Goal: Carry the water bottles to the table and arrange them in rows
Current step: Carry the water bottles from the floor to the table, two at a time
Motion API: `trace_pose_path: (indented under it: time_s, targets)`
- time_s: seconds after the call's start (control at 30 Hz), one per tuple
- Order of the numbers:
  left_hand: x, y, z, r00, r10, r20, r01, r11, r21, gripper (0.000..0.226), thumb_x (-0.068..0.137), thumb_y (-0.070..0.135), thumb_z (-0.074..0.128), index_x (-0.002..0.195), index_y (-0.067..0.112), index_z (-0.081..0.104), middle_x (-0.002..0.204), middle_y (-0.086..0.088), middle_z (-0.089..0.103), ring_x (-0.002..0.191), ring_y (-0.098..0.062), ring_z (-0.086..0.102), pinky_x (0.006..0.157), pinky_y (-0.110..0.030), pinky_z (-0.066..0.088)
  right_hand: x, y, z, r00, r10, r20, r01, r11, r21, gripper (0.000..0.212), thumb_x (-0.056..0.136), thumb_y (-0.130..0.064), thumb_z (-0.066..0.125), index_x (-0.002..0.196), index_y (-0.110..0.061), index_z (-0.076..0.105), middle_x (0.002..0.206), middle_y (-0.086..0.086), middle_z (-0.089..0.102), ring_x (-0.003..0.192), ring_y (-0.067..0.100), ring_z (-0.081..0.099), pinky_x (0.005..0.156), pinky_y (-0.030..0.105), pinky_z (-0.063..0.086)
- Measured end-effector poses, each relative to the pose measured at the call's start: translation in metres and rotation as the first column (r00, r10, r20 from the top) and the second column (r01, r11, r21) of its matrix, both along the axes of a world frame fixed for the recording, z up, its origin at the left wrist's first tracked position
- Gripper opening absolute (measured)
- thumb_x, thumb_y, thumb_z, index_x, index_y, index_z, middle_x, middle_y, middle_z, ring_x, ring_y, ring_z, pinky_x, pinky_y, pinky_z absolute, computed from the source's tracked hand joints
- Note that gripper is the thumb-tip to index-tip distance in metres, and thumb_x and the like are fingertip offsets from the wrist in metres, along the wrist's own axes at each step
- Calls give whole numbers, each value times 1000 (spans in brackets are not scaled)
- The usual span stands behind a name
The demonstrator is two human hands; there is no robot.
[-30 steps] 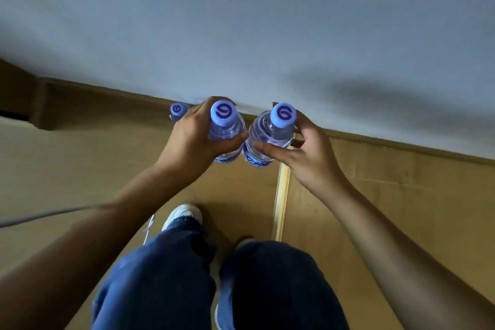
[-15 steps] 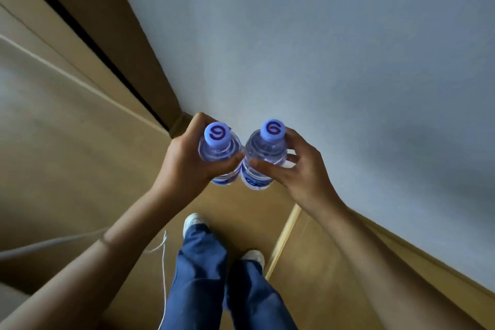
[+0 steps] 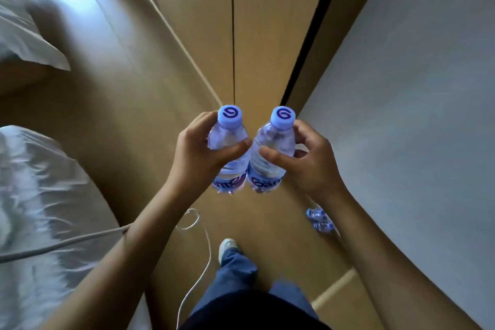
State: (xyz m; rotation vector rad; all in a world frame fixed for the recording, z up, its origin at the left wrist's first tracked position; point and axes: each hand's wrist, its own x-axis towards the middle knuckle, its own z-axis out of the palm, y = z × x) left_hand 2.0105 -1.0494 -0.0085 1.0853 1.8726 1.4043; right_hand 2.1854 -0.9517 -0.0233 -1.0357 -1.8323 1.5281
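Clear plastic, capped in pale blue, two water bottles are hanging upright side by side in mid-air over the wooden floor (image 3: 128,104), their shoulders touching or nearly so. The left bottle (image 3: 227,150) is sitting in the left hand (image 3: 199,153), whose fingers are wrapping behind it while the thumb is pressing across its front. The right bottle (image 3: 270,158) is being gripped the same way by the right hand (image 3: 312,161), thumb lying over the front, fingers curling round the far side. Both caps are showing a dark purple swirl, and each label is carrying purple lettering low on the body.

Below the right forearm, more small bottles (image 3: 320,220) are standing on the floor close to the grey wall (image 3: 415,88); how many is hard to tell. A white cable (image 3: 199,273) is looping across the boards beneath the hands. Blue jeans (image 3: 235,273) and a white shoe (image 3: 226,246) are showing at the bottom. White bedding (image 3: 40,195) is filling the left side, and wooden doors (image 3: 254,21) with a dark gap are rising ahead.
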Motion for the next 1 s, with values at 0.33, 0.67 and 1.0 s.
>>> trace_pose_path:
  time_s: [0.33,0.67,1.0]
  targets:
    - [-154,-36,27,957,289,-4,-289,957,17,28,71,28,82,96,23,69,84,-1,71,77,-21,66,77,-50,55,-195,14,28,965,259,-38,-261,964,-49,51,67,-39,85,112,-20,70,96,-9,76,90,9,72,78,32,60]
    - [-338,48,17,854,521,-7,-520,853,32,33,73,27,81,101,13,69,89,-7,71,84,-30,68,78,-53,54,-417,123,20,868,490,-85,-494,868,-47,41,72,-28,86,109,-18,72,91,-12,76,81,1,70,69,16,53]
    - [-521,145,34,776,631,15,-631,774,61,37,73,22,86,105,15,70,90,0,73,81,-13,68,77,-37,57,-626,232,38,789,606,-102,-610,793,-3,43,69,-37,87,107,-23,73,89,-14,75,79,1,70,67,15,53]
